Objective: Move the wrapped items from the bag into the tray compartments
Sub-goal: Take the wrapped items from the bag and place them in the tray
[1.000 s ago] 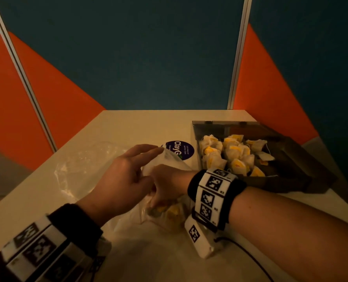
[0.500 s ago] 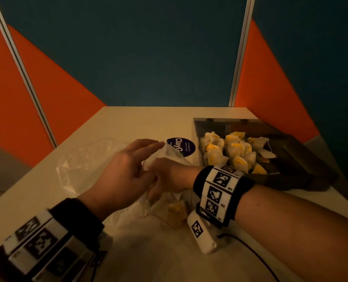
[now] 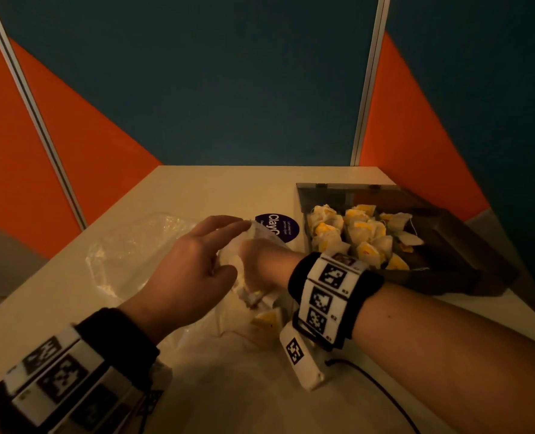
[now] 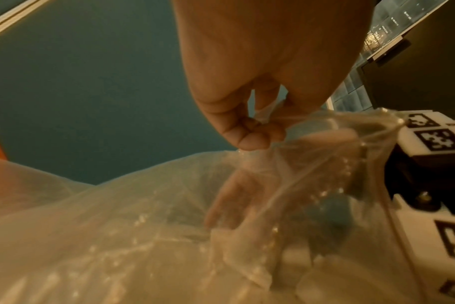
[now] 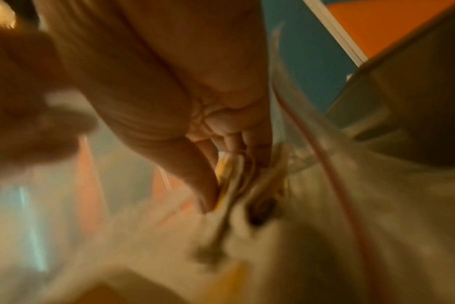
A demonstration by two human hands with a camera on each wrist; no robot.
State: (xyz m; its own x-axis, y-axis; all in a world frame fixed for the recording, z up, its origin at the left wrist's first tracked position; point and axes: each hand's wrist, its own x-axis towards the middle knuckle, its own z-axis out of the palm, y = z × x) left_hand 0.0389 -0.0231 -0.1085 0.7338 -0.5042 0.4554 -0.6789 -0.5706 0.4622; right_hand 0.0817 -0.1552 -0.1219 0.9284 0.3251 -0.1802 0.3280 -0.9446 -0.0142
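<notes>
- A clear bag [image 3: 128,245] is seen lying crumpled on the left and middle of the desk [image 3: 197,189], its mouth turned toward the tray.
- The left hand [image 3: 194,270] is held at the bag's mouth; in the left wrist view its thumb and fingers are pinched on the film, so the opening is being held up.
- The right hand [image 3: 260,261] is reached inside the bag; in the blurred right wrist view its fingers are closed on a wrapped item [image 5: 237,174] with yellow showing.
- At least one more item [image 3: 267,319] is left in the bag near the right wrist; how many more lie there cannot be told.
- A round purple sticker [image 3: 277,227] is stuck to the desk between bag and tray.
- The tray [image 3: 466,245] stands at the right, and its left and middle compartments are already heaped with items [image 3: 354,236].
- The rightmost part of the tray looks dark and unfilled, though its dividers cannot be made out.
- The task is judged to be well past half done: most items are placed, and a few pickups and drops remain.
</notes>
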